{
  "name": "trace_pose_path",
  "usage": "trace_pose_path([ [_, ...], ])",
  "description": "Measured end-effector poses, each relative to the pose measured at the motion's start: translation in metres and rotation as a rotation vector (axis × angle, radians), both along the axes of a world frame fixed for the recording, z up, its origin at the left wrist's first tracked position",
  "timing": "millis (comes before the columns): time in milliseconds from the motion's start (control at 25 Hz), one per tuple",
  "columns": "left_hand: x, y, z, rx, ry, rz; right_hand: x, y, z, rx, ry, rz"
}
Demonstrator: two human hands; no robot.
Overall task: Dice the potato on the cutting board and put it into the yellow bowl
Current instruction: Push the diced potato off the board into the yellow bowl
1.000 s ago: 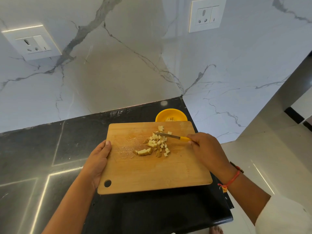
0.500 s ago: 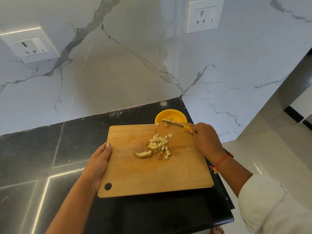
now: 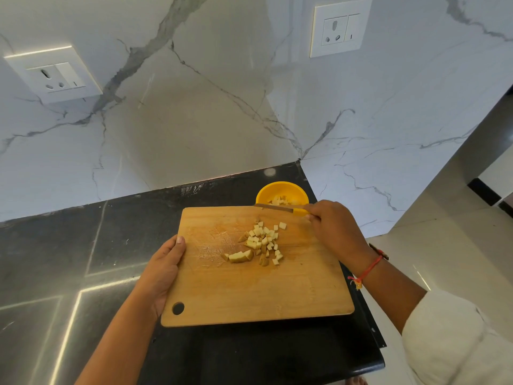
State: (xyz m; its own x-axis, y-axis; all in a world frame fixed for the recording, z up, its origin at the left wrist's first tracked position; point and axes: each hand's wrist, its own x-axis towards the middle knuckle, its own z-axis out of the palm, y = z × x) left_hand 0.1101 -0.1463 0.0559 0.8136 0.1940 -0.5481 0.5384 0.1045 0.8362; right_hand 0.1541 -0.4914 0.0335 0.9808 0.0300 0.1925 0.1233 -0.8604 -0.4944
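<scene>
Left hand (image 3: 163,270): holding cutting board (image 3: 249,295) by its left edge.
Right hand (image 3: 336,229): gripping knife (image 3: 274,207), blade along board's far edge.
Risk: swept potato dice (image 3: 263,240) missing yellow bowl (image 3: 280,188), scattering onto surface (image 3: 83,245).

Cutting board (image 3: 249,295): light tan wood, fine grain, paler scuffs mid-left. Potato pieces (image 3: 263,240): cream-white, some with brown skin. Bowl (image 3: 281,188) at the board's 1 o'clock: solid yellow. Knife (image 3: 280,208): yellow handle, dull grey blade. Tabletop (image 3: 69,245): glossy black, white light streaks. Wall (image 3: 194,107): white marble, grey veins. Plain white socket (image 3: 54,75) at 10 o'clock, same white socket (image 3: 341,27) at 1 o'clock. Wrist thread (image 3: 366,270) red-orange, sleeve (image 3: 449,337) off-white, floor (image 3: 444,245) cream.
</scene>
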Motion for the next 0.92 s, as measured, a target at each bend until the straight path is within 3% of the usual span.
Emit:
trace_pose_path([
  [280, 0.000, -0.003, 0.002, 0.015, -0.001, -0.024, 0.004, -0.022, -0.002, -0.005, 0.010, -0.080],
  [600, 0.005, -0.001, 0.001, 0.013, -0.008, 0.000, -0.074, -0.020, 0.015, 0.066, 0.084, 0.016],
  [920, 0.003, -0.001, 0.004, 0.016, -0.020, -0.010, -0.084, -0.024, 0.000, 0.053, 0.118, 0.038],
])
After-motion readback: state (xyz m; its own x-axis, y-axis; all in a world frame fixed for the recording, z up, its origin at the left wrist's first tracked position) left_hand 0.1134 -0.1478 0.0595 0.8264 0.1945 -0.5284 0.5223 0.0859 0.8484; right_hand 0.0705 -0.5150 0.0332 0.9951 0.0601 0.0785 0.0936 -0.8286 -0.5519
